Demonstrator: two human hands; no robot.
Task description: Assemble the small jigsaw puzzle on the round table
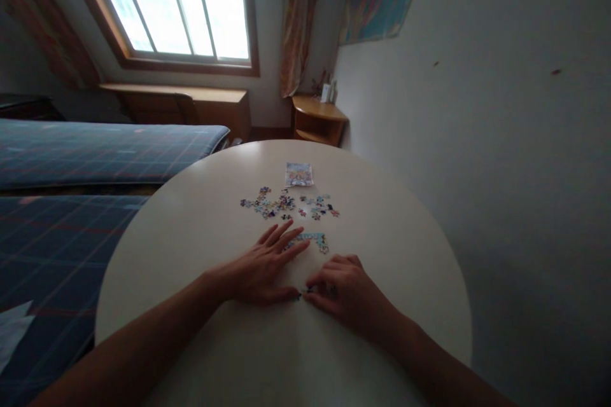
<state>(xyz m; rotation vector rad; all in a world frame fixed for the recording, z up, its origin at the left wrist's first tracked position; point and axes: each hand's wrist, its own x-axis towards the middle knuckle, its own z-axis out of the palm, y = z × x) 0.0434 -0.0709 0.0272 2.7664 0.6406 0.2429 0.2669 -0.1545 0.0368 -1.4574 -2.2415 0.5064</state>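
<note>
My left hand (pixel 265 267) lies flat on the round white table (pixel 200 229), its fingers stretched out toward a small joined strip of puzzle pieces (pixel 312 240). My right hand (pixel 346 296) is curled, its fingertips pinching a small dark puzzle piece (pixel 305 293) against the tabletop, right beside my left thumb. Several loose colourful puzzle pieces (pixel 286 203) are scattered farther out on the table. Beyond them lies a small picture card (pixel 298 174).
A bed with a blue plaid cover (pixel 71 203) runs along the left of the table. A grey wall (pixel 501 172) stands close on the right. A wooden corner shelf (pixel 317 117) and a window (pixel 176 3) are at the far end.
</note>
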